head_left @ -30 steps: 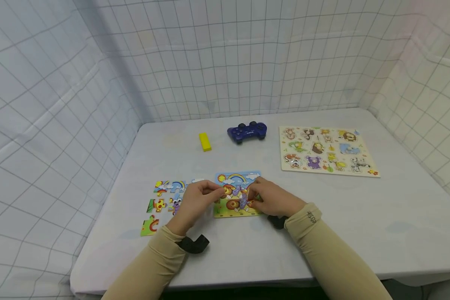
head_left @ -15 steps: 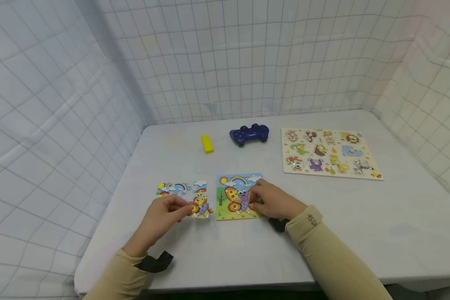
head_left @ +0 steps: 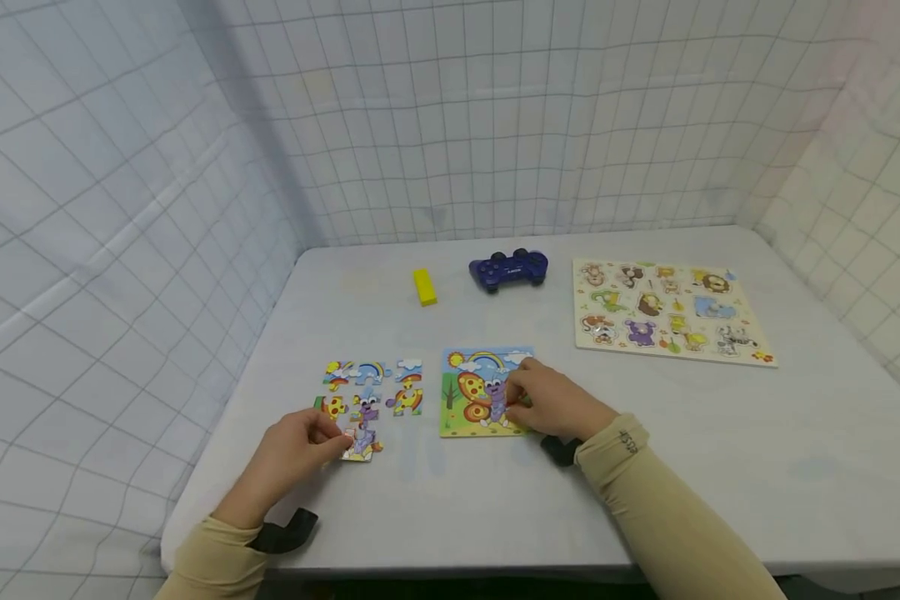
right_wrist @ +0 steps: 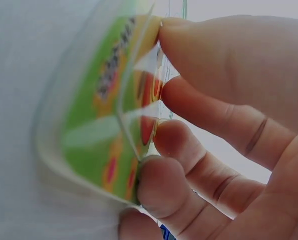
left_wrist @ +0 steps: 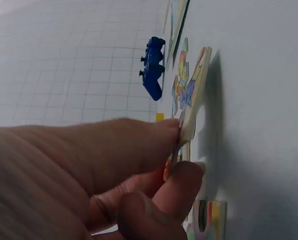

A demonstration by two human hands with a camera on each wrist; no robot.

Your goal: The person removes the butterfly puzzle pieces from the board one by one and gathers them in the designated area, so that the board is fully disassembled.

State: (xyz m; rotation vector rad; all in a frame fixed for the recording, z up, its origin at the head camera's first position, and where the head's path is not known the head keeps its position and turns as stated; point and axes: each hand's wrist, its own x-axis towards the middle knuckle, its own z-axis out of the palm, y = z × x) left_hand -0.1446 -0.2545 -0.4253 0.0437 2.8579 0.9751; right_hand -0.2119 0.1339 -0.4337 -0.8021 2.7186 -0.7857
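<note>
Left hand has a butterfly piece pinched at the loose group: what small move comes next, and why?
Probably lower the piece flat below the purple-faced piece and let go. The left hand pinches it tilted off the table, beside the loose pieces; the right hand holds the puzzle tray.

- Head view: bright, even, diffuse light; soft faint shadows; wide-angle bending at edges.
- Wrist views: close fingers (right_wrist: 224,75) blurred, washed-out.

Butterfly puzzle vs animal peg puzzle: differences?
The butterfly puzzle is small, near, under the right hand, with loose pieces left of it. The animal peg puzzle is larger, farther right, untouched, showing many separate animals. Both lie flat on the table.
</note>
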